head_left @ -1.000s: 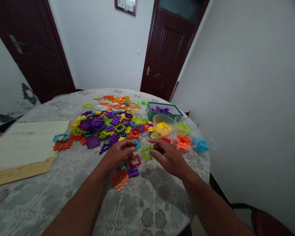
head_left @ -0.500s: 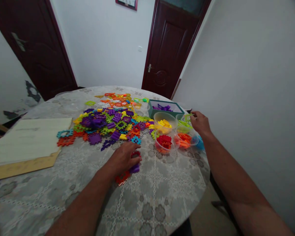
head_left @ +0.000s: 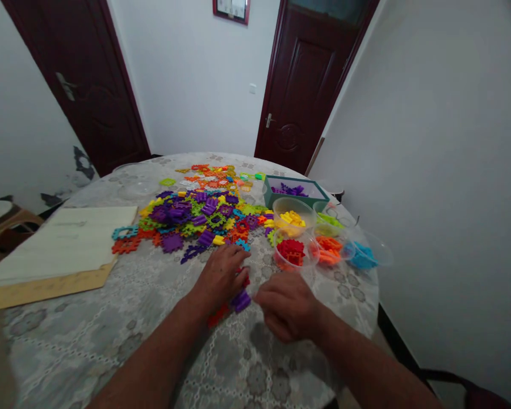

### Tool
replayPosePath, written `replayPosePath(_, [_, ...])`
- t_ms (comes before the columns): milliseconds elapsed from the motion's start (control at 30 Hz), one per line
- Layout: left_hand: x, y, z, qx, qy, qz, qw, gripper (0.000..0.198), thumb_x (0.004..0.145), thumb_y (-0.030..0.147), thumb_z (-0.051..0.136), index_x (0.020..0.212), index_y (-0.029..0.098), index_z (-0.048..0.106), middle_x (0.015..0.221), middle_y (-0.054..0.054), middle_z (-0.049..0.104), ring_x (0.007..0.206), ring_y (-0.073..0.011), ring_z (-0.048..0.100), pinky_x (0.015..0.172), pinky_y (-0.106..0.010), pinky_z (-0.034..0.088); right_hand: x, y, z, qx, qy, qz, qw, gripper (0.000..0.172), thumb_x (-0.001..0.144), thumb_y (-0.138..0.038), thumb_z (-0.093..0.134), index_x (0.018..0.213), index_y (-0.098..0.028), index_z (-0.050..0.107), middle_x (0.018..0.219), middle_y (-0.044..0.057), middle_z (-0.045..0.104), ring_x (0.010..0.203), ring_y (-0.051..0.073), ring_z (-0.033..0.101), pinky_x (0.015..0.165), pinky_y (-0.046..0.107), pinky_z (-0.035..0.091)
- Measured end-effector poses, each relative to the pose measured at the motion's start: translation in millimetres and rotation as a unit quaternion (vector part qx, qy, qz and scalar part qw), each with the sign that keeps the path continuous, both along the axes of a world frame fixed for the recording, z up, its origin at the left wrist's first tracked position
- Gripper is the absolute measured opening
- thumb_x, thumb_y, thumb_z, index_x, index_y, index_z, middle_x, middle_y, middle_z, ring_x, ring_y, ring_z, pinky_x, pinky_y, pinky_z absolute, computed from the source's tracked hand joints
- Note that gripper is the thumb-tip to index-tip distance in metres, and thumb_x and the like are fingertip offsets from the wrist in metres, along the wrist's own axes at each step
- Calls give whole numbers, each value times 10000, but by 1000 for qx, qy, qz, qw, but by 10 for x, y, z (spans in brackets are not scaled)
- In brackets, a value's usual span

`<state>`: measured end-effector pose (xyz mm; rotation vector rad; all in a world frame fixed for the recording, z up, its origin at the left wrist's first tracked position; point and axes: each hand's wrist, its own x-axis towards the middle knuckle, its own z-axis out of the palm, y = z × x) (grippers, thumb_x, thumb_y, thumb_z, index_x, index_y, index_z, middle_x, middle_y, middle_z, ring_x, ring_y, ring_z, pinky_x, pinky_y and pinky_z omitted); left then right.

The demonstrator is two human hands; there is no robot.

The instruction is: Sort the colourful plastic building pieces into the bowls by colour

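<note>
Since the earlier frame, the right hand (head_left: 287,312) has come back from the bowls and now hovers palm down just beside the left hand (head_left: 221,276), its fingers loosely curled with no piece showing in them. The left hand rests cupped on the near part of a round counter (head_left: 123,335) covered in a grey lace-patterned cloth. A red plastic building piece (head_left: 218,316) sticks out from under its fingers, and a purple ribbed piece (head_left: 241,301) lies just beside them, touching its edge. Whether the left hand is gripping either piece cannot be told.

Farther up the counter spreads a large, mixed pile of interlocking plastic pieces (head_left: 196,218) in purple, green, orange, yellow and blue. To its right sit a teal box (head_left: 288,192) of purple pieces and clear plastic bowls sorted by colour: yellow (head_left: 293,216), green (head_left: 327,224), red (head_left: 292,253), orange (head_left: 329,250) and blue (head_left: 363,255). On the left, a pale sheet of paper (head_left: 63,244) lies on a piece of brown cardboard (head_left: 46,289).
</note>
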<state>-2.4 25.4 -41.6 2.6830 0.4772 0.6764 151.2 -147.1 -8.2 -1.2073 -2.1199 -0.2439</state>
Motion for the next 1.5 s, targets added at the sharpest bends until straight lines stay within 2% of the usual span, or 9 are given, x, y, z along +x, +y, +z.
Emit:
replayPosePath(133, [208,46,56,53,45,12,998,503,910,124,612,1400,224,662,1421,-152,628,1278,-334,583,1115,-521,461,-149,154,-422,-71,-44,75,994,113,836,-238,541,893,-229,639,742,24,666,606,177,581,561,310,422])
replayPosePath(267, [549,206,104,106,84,4,991,609,937,51,509,1493,281,606,1501,-141,578,1374,-318,536,1154,-500,437,-152,255,-672,-104,-31,76,991,61,828,-244,542,832,-232,603,728,8,652,621,168,587,572,293,418])
replayPosePath(433, [990,389,52,143,124,-35,981,694,919,48,533,1569,293,530,1536,-148,551,1409,-315,503,1154,-480,420,-157,276,-704,-124,3,40,991,69,821,-248,546,833,-233,612,738,7,682,651,167,620,598,277,441])
replayPosePath(533, [1170,452,-13,162,143,-61,975,679,926,128,598,1574,315,521,1500,-144,566,1384,-318,500,1149,-471,406,-151,297,-690,-132,33,27,990,90,825,-250,543,836,-227,629,749,4,704,659,167,636,611,269,459])
replayPosePath(700, [1346,502,-50,188,171,-64,965,596,968,333,627,1556,366,536,1337,-141,609,1232,-320,536,1109,-467,399,-145,360,-722,-150,57,23,987,95,814,-225,559,850,-221,647,766,4,731,673,169,666,619,256,485])
replayPosePath(867, [1434,511,2,218,207,-53,952,510,1005,372,557,1513,395,583,1259,-144,616,1188,-349,540,1052,-496,417,-138,366,-728,-169,71,21,983,114,866,-234,558,885,-218,670,815,15,757,704,173,686,638,259,497])
replayPosePath(1100, [1203,453,71,235,214,-30,948,420,1005,281,533,1398,322,676,1279,-152,643,1205,-362,540,1019,-504,429,-134,363,-699,-172,82,24,981,147,883,-240,560,919,-209,700,836,23,771,738,181,705,647,261,491])
replayPosePath(1233, [919,380,130,256,217,-33,941,382,986,202,541,1312,313,708,1246,-142,659,1228,-354,534,1030,-494,418,-135,365,-720,-162,96,24,982,145,883,-241,582,928,-199,714,831,25,774,711,180,704,643,265,488])
replayPosePath(1500, [254,31,228,222,225,-19,948,318,942,237,635,1240,304,725,1162,-142,668,1170,-345,542,1063,-522,397,-122,316,-676,-162,154,37,974,141,880,-198,571,924,-196,705,848,45,779,737,182,715,698,264,514])
